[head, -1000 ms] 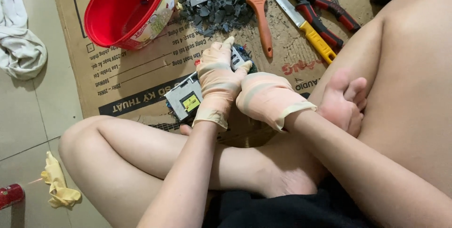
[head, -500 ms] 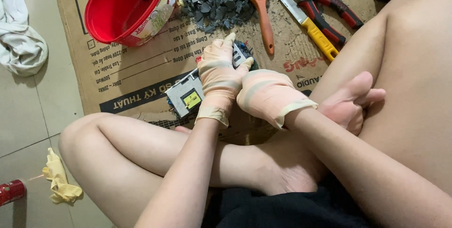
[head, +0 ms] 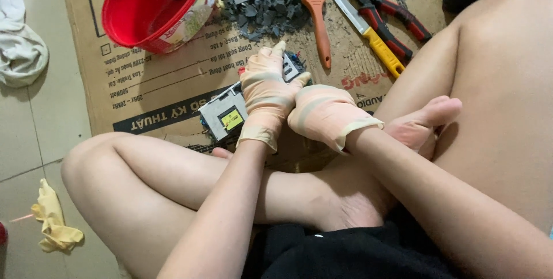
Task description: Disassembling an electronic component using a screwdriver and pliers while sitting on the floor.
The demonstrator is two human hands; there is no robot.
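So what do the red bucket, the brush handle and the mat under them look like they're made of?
Bucket: likely plastic, glossy red with a thin moulded rim. Brush handle: smooth orange, plastic or painted wood; can't tell which. Mat: flattened cardboard, matte brown and printed.

flattened printed cardboard box [head: 173, 77] underneath; yellow label [head: 233, 119] on metal unit [head: 224, 112].

Looks like a home floor used as a makeshift workbench: pale floor tiles [head: 34, 140], flattened cardboard [head: 167, 77] as a mat, pliers [head: 386, 11], brush [head: 315, 8], red plastic bowl [head: 155, 8], crumpled cloth [head: 20, 54] nearby.
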